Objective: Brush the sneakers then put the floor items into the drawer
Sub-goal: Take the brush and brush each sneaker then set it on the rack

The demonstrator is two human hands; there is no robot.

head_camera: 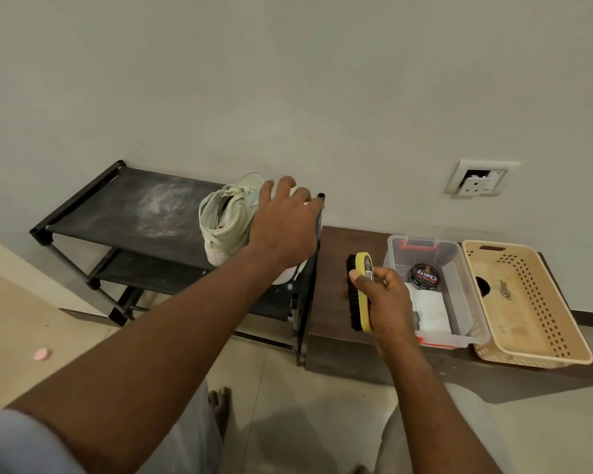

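Sneakers (226, 217) are mid-frame on top of the black shoe rack (117, 206). Left hand (285, 227) is over them with fingers spread, can't tell if it's touching. Right hand (387, 302) grips the yellow-backed brush (363, 268) just right of center.

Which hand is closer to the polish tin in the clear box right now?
Right. The right hand, gripping the brush, is just left of the polish tin, beside the clear box. The left hand is farther left, over the sneakers on the rack.
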